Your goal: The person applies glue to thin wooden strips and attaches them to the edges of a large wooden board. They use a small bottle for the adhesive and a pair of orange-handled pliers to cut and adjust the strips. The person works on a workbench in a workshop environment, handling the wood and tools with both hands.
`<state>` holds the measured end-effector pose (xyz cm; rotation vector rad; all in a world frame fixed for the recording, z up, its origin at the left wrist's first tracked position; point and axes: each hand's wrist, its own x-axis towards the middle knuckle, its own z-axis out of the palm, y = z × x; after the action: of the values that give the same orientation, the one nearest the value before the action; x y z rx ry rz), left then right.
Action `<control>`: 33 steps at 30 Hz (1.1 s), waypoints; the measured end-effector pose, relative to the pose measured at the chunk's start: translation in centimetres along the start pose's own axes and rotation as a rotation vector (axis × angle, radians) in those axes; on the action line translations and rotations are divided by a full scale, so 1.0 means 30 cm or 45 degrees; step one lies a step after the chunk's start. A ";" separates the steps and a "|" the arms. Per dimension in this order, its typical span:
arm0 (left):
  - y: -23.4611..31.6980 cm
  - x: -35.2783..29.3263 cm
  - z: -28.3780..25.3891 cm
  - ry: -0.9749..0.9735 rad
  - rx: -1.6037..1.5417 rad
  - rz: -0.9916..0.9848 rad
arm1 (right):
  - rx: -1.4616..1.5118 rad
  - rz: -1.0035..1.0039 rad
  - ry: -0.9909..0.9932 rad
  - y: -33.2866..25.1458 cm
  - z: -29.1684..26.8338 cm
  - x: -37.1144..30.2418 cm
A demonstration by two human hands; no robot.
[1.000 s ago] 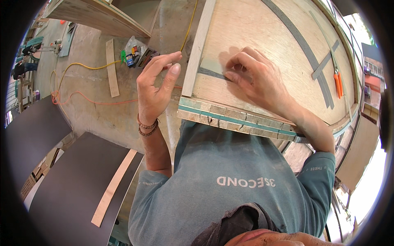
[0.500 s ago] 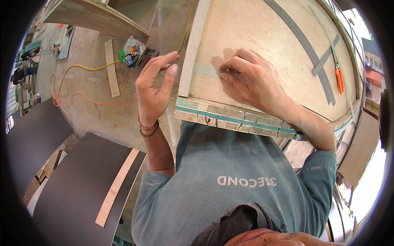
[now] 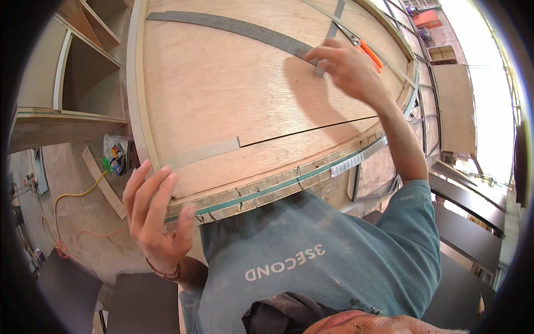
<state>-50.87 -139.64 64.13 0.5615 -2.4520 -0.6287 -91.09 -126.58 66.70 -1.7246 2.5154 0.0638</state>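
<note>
My left hand [image 3: 158,214] is open, its fingers spread, beside the near left corner of a curved plywood panel [image 3: 222,94]; it holds nothing. Over the panel's right part reaches my right hand [image 3: 353,72], fingers bent and apart. Its fingertips are by a long grey curved strip [image 3: 233,26] where that crosses a short grey strip [image 3: 335,25]; I cannot tell whether they touch. Orange-handled cutters [image 3: 368,54] lie just behind the hand. A pale flat piece [image 3: 206,153] lies along a dark slit near the panel's front edge.
The panel's raised rim [image 3: 135,94] is on the left, and a blocky layered edge [image 3: 250,195] runs along my body. Wooden cabinets [image 3: 89,83] stand at far left. On the floor lie a yellow hose [image 3: 78,193], a board [image 3: 104,181] and a bag of small items [image 3: 117,153].
The view has swung to the right. My right hand has moved across the panel to the grey strips. My left hand has dropped nearer the panel's corner with its fingers opened wider.
</note>
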 end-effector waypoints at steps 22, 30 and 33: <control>0.039 0.020 0.063 -0.286 0.186 -0.106 | 0.260 -0.465 0.133 0.206 -0.009 0.091; 0.036 0.017 0.071 -0.186 0.173 -0.074 | 0.667 -0.534 1.330 0.056 -0.036 0.281; 0.027 -0.004 0.056 -0.074 0.149 -0.069 | 0.780 -0.859 1.137 0.089 -0.066 0.256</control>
<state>-51.97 -138.40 63.27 0.6667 -2.5477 -0.5327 -96.44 -132.90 67.88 -2.4476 1.7567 -1.6181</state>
